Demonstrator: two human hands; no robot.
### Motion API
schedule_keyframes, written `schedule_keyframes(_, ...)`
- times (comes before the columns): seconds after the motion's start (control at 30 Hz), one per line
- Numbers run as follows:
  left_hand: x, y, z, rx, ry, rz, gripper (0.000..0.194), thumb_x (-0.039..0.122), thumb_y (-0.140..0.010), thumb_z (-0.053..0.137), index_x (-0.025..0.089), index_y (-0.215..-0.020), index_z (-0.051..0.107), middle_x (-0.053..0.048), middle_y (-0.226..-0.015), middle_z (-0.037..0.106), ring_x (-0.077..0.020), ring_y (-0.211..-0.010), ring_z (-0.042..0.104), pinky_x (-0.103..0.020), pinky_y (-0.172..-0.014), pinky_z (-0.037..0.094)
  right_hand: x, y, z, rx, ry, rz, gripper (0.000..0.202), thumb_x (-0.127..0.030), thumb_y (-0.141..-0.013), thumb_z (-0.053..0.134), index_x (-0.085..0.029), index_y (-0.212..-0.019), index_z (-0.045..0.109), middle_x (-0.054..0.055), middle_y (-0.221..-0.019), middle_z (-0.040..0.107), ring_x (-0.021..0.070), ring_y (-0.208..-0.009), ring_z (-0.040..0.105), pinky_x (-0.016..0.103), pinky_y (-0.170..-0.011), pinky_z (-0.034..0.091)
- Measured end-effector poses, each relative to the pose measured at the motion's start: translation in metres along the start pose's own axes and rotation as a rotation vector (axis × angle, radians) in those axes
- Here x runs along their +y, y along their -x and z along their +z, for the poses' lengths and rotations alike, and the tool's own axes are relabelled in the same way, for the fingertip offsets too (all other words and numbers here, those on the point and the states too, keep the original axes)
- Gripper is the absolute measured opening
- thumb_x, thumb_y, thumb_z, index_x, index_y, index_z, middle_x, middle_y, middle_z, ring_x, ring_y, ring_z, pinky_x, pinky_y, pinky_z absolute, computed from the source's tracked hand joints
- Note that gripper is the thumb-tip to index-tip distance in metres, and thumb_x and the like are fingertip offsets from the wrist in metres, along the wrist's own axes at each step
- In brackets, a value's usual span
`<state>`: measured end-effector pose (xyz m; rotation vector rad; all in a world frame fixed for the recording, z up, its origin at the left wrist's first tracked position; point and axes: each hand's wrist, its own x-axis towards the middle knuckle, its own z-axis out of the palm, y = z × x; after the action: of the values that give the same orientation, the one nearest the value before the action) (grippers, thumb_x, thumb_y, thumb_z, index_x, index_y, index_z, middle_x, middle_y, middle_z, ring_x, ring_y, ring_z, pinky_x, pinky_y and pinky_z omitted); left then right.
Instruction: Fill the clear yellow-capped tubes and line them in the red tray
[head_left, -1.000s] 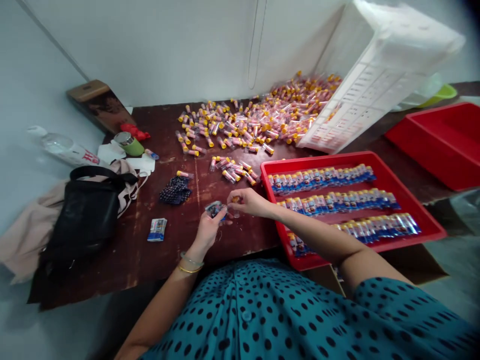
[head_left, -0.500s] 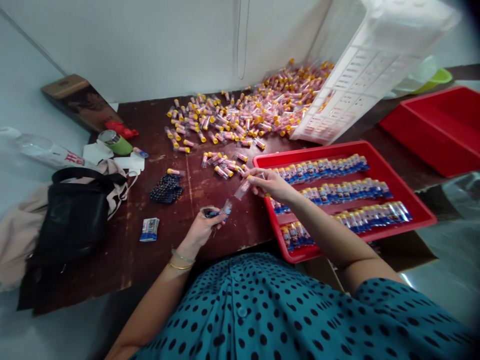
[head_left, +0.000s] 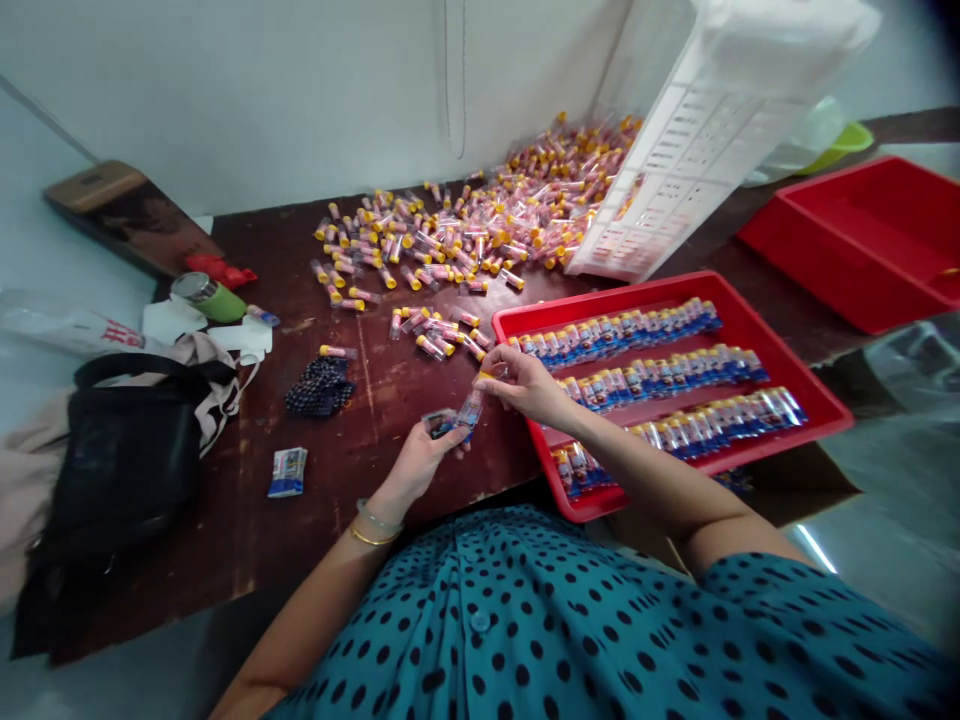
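My left hand (head_left: 420, 458) is closed around a few clear plastic sleeves printed in blue (head_left: 441, 420), pinching one between thumb and fingers. Between the fingertips of my right hand (head_left: 529, 385) is a small clear tube with a yellow cap (head_left: 484, 378). The tube's lower end meets the sleeve (head_left: 469, 410) at my left fingers; how deep it sits inside is too small to tell. Just beyond my hands lies a small group of pink tubes with yellow caps (head_left: 431, 346). A stack of flat printed sleeves (head_left: 288, 472) rests to the left.
A red tray (head_left: 517, 318) at the right carries rows of sleeved tubes (head_left: 660, 375). Behind is a large heap of tubes (head_left: 480, 230) beside a tilted white crate (head_left: 652, 180). Leftward are dark patterned cloth (head_left: 320, 387), a black bag (head_left: 131, 450) and a green cup (head_left: 217, 300).
My right hand has brought the tube down and left to the sleeve in my left hand. The two hands, apart before, now meet. The whole view has shifted slightly.
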<state>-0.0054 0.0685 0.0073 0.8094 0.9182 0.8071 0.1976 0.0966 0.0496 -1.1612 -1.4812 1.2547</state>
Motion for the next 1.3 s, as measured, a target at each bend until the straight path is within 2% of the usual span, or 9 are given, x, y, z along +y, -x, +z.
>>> schedule_keyframes(0.1, 0.0, 0.001, 0.012, 0.021, -0.012, -0.023, 0.035, 0.037, -0.07, 0.082, 0.013, -0.092, 0.068, -0.004, -0.076, 0.072, -0.0158, -0.066, 0.065, -0.027, -0.061, 0.05, 0.008, 0.012, 0.002, 0.126, 0.083, -0.001, 0.03, -0.046, -0.082, 0.07, -0.019, -0.089, 0.055, -0.001, -0.077, 0.062, 0.0093, -0.058, 0.052, 0.019, -0.051, 0.04)
schedule_keyframes(0.23, 0.003, 0.003, 0.023, -0.003, 0.077, -0.117, 0.036, 0.036, -0.069, 0.083, 0.013, -0.092, 0.068, -0.005, -0.075, 0.072, -0.0163, -0.065, 0.066, -0.025, -0.058, 0.049, 0.017, 0.031, 0.007, 0.24, 0.115, 0.02, 0.029, -0.046, -0.083, 0.068, -0.021, -0.092, 0.055, 0.0, -0.083, 0.067, 0.0128, -0.065, 0.059, 0.022, -0.056, 0.045)
schedule_keyframes(0.33, 0.005, 0.003, 0.03, -0.069, 0.127, -0.178, 0.037, 0.035, -0.07, 0.083, 0.013, -0.096, 0.069, -0.006, -0.077, 0.073, -0.0163, -0.065, 0.066, -0.025, -0.057, 0.049, 0.019, 0.045, 0.012, 0.213, 0.046, 0.015, 0.027, -0.044, -0.084, 0.068, -0.022, -0.091, 0.055, 0.001, -0.089, 0.069, 0.0137, -0.067, 0.063, 0.024, -0.059, 0.049)
schedule_keyframes(0.4, 0.005, 0.003, 0.035, -0.087, 0.149, -0.172, 0.036, 0.035, -0.069, 0.083, 0.013, -0.094, 0.07, -0.006, -0.077, 0.073, -0.0158, -0.065, 0.066, -0.025, -0.057, 0.049, 0.019, 0.053, 0.015, 0.193, -0.012, 0.015, 0.028, -0.043, -0.083, 0.07, -0.022, -0.094, 0.056, 0.001, -0.088, 0.069, 0.0131, -0.063, 0.063, 0.025, -0.058, 0.05)
schedule_keyframes(0.53, 0.005, 0.002, 0.043, -0.071, 0.167, -0.141, 0.035, 0.035, -0.065, 0.086, 0.014, -0.089, 0.07, -0.003, -0.076, 0.071, -0.0145, -0.063, 0.064, -0.024, -0.056, 0.049, 0.021, 0.062, 0.017, 0.279, -0.005, 0.026, 0.032, -0.041, -0.079, 0.074, -0.021, -0.099, 0.06, -0.002, -0.074, 0.066, 0.0116, -0.055, 0.059, 0.024, -0.053, 0.048)
schedule_keyframes(0.83, 0.005, -0.001, 0.051, -0.063, 0.114, -0.132, 0.034, 0.036, -0.07, 0.083, 0.013, -0.092, 0.071, -0.004, -0.078, 0.071, -0.0143, -0.067, 0.063, -0.024, -0.057, 0.048, 0.023, 0.06, 0.013, 0.237, -0.2, 0.036, 0.024, -0.039, -0.083, 0.071, -0.02, -0.095, 0.062, -0.001, -0.072, 0.069, 0.0131, -0.054, 0.066, 0.023, -0.05, 0.051)
schedule_keyframes(1.07, 0.004, -0.002, 0.052, -0.051, 0.107, -0.136, 0.032, 0.035, -0.07, 0.083, 0.014, -0.091, 0.072, -0.004, -0.076, 0.071, -0.0136, -0.065, 0.063, -0.024, -0.057, 0.049, 0.027, 0.058, 0.01, 0.246, -0.232, 0.043, 0.024, -0.04, -0.082, 0.072, -0.02, -0.093, 0.064, -0.001, -0.072, 0.07, 0.0133, -0.053, 0.066, 0.024, -0.05, 0.054)
schedule_keyframes(1.17, 0.004, -0.003, 0.053, -0.061, 0.103, -0.127, 0.031, 0.035, -0.071, 0.082, 0.014, -0.092, 0.072, -0.003, -0.076, 0.071, -0.0135, -0.066, 0.063, -0.024, -0.058, 0.05, 0.025, 0.057, 0.011, 0.247, -0.295, 0.061, 0.024, -0.04, -0.082, 0.072, -0.02, -0.092, 0.063, -0.003, -0.065, 0.067, 0.0128, -0.05, 0.064, 0.023, -0.049, 0.052)
schedule_keyframes(1.3, 0.003, -0.005, 0.055, -0.04, 0.082, -0.137, 0.035, 0.041, -0.072, 0.08, 0.015, -0.095, 0.072, -0.004, -0.08, 0.071, -0.0147, -0.067, 0.065, -0.025, -0.061, 0.052, 0.022, 0.055, 0.005, 0.243, -0.317, 0.103, 0.027, -0.043, -0.08, 0.072, -0.018, -0.088, 0.063, -0.002, -0.067, 0.066, 0.0097, -0.046, 0.058, 0.02, -0.043, 0.046)
